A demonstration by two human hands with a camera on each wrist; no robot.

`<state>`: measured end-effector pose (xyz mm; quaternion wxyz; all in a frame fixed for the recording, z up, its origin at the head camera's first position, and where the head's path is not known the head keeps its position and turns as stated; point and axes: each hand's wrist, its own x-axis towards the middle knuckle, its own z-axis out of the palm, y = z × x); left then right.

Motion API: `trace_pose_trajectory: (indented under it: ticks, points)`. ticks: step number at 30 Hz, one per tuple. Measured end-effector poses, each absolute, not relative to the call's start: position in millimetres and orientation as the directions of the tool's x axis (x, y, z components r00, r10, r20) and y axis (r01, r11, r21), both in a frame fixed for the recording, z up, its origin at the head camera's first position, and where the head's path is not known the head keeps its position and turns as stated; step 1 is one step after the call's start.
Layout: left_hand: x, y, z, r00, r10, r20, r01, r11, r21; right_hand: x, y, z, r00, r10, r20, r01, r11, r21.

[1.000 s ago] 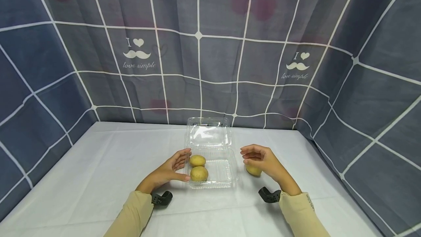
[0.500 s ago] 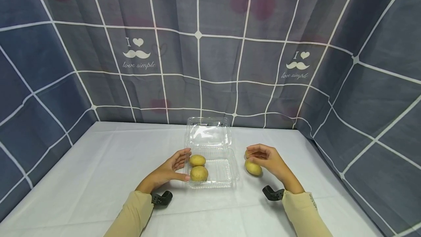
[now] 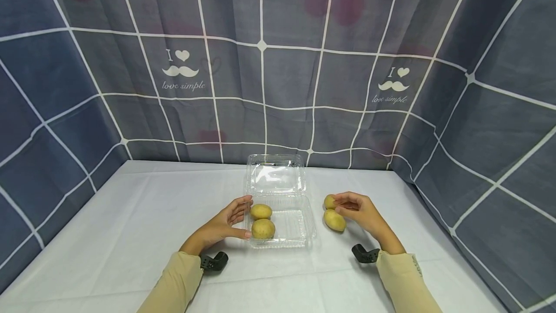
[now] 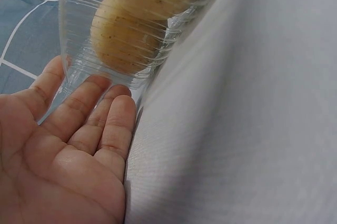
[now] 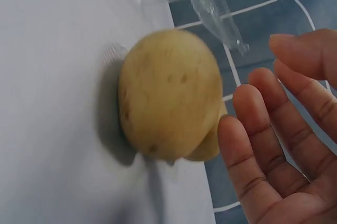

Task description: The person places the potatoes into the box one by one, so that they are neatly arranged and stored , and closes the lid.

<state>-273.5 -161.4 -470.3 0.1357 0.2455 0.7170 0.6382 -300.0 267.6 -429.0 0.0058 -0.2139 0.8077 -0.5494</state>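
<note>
A clear hinged plastic box (image 3: 295,243) stands with its lid (image 3: 276,173) raised at the back. Two potatoes (image 3: 262,229) lie along its left side. My left hand (image 3: 217,226) rests against the box's left wall, fingers extended; in the left wrist view the fingertips (image 4: 120,97) touch the ribbed plastic. To the right of the box, a nearer potato (image 3: 334,220) and a farther one (image 3: 330,202) lie on the cloth. My right hand (image 3: 362,216) hovers just right of them. The right wrist view shows its fingers (image 5: 253,108) relaxed beside the large potato (image 5: 169,95), holding nothing.
A white cloth (image 3: 130,235) covers the table. Behind it and at both sides hangs a grey-blue curtain (image 3: 286,81) with white lines. A black wrist-mounted device (image 3: 214,261) is on the left wrist, and a similar one (image 3: 365,254) is on the right.
My right hand has moved to the right, away from the box, uncovering both potatoes there. The left hand has stayed at the box's side.
</note>
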Motion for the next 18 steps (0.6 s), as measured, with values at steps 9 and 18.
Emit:
trace_pose_trajectory:
  ticks: [9, 18]
  points:
    - [-274, -161, -470, -0.846, 0.521, 0.113, 0.164, 0.053, 0.985, -303, 277, -435, -0.915, -0.361, 0.178, -0.304, 0.331, -0.893]
    - [-274, -161, -470, -0.849, 0.518, 0.107, 0.158, 0.056, 0.986, -304, 283, -439, -0.908, -0.403, 0.112, -0.278, 0.382, -0.881]
